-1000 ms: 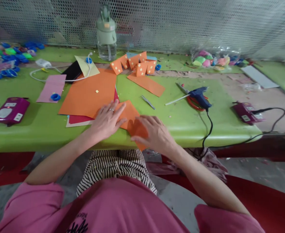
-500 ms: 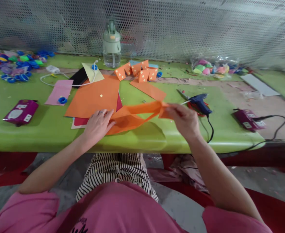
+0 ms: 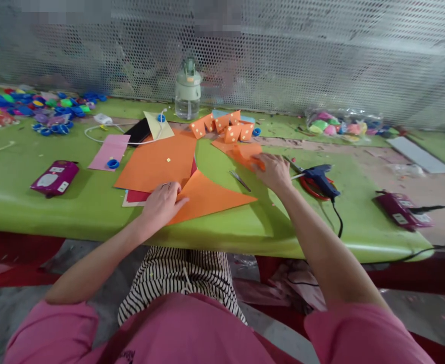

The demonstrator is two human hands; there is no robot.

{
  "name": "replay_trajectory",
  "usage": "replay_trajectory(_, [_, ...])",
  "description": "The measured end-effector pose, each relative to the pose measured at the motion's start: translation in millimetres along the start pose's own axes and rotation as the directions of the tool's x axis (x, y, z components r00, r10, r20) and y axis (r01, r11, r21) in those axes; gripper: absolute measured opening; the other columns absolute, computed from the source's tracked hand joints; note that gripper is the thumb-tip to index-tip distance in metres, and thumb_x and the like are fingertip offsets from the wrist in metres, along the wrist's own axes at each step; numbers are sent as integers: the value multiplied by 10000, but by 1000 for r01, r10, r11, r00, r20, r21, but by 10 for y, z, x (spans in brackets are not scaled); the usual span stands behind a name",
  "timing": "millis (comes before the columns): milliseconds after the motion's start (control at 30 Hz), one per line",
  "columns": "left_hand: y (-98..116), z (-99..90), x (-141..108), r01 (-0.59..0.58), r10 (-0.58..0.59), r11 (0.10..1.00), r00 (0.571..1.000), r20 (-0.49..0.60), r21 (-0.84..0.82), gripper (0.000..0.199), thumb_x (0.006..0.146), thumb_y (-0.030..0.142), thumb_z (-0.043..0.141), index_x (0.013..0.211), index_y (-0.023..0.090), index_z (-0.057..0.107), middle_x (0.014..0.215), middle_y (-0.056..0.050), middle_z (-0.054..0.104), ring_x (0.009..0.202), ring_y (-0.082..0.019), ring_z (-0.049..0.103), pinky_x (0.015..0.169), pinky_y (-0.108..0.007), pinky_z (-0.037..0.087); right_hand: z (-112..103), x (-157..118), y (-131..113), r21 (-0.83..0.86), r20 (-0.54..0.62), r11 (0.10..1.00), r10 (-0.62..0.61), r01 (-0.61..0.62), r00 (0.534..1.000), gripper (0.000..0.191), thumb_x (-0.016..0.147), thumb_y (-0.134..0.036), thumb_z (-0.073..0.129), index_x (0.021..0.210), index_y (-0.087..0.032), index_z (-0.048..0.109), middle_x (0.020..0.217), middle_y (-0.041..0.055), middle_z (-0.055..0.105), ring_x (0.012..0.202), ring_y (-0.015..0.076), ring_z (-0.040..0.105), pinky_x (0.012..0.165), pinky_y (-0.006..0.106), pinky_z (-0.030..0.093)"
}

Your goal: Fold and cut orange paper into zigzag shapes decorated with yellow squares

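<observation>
Resting flat on the green tabletop (image 3: 74, 202), the left hand (image 3: 161, 202) is pressing with open fingers on the near corner of an orange paper triangle (image 3: 210, 197). That triangle is lying at the middle of the tabletop, its tip pointing toward 3 o'clock. The right hand (image 3: 273, 172) is reaching out at 1 o'clock from the triangle, its fingers touching a smaller orange paper piece (image 3: 245, 150); whether it is pinching that piece or only pressing on it, I cannot tell.

Tweezers (image 3: 239, 180) are lying between the two hands. A blue glue gun (image 3: 320, 178) is sitting just at 3 o'clock from the right hand, on top of red-handled scissors (image 3: 308, 186). A large orange sheet (image 3: 161, 162) is lying at 12 o'clock from the left hand, over a red sheet (image 3: 137, 196). Small folded orange shapes with pale dots (image 3: 226, 126) are standing farther back, near a clear water bottle (image 3: 188, 95). A purple box (image 3: 54, 178) is sitting at 9 o'clock, well apart from the left hand, and a pink sheet (image 3: 108, 150) with a blue cap (image 3: 112, 163) on it is lying beyond the box.
</observation>
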State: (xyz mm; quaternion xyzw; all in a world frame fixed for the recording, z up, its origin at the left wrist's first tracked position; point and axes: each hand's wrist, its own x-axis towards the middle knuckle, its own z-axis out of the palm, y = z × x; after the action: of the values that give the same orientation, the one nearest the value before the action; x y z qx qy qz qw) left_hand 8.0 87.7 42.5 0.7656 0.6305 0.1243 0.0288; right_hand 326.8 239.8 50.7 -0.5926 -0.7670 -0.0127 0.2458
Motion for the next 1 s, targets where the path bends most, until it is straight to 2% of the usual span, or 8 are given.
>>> replay_trajectory(200, [-54,29,21,-72,69,995,996,-48,-70,107,978,291,523,922,202,507,950,-79,648,880,-218,633,784,-352,511,-34,-5,-14,40,56,998,-53,51,997,204,882,-394,627,949,-242,746,1137,107,717,1052,295,622,908,459,470])
replay_trajectory(300, [-37,18,26,-61,57,993,997,-47,-98,103,994,287,486,946,198,499,957,-84,648,881,-221,639,763,-341,504,-86,82,-1,85,6,993,86,-86,996,208,895,-308,569,916,-218,755,1003,117,748,948,273,656,836,402,490])
replay_trajectory(400, [-19,-10,31,-21,18,991,999,-26,-128,109,1005,286,457,969,190,495,970,-93,655,892,-228,651,747,-337,498,-146,210,-17,125,-84,968,227,-216,970,315,914,-283,477,1060,-197,743,925,105,757,865,264,691,751,371,506])
replay_trajectory(500, [-18,-31,44,3,-1,986,1000,17,-165,123,1003,305,458,970,196,503,977,-84,659,877,-221,657,735,-331,495,-195,350,-158,172,-143,967,213,-187,967,408,933,-288,417,1228,-190,683,1007,97,761,866,240,712,715,335,519])
replay_trajectory(633, [-23,-19,66,37,-30,981,999,43,-189,155,997,333,462,983,195,529,992,-78,664,880,-221,664,747,-338,501,-164,553,-619,237,-215,971,57,-5,975,426,947,-291,419,1289,-202,657,1092,83,760,919,215,705,793,325,521])
replay_trajectory(800, [-3,35,82,36,-28,974,999,39,-223,177,986,360,468,978,209,561,995,-69,677,906,-230,663,782,-355,510,136,986,-1395,277,-120,942,-162,190,979,417,943,-256,427,1279,-218,671,1143,78,757,986,221,701,867,338,523])
replay_trajectory(900, [15,44,85,45,-31,968,998,61,-248,195,985,381,473,986,210,567,1006,-67,677,919,-232,661,804,-362,518,420,1386,-1809,317,-105,923,-196,220,975,428,948,-222,400,1284,-196,664,1179,98,748,1047,221,695,902,339,519])
replay_trajectory(1000, [31,38,94,34,-12,954,997,74,-299,200,989,365,464,1028,201,572,1042,-83,675,964,-242,657,800,-363,529,713,1825,-2150,333,-61,930,-146,158,987,441,944,-198,385,1293,-179,654,1181,116,746,1055,222,696,909,341,520])
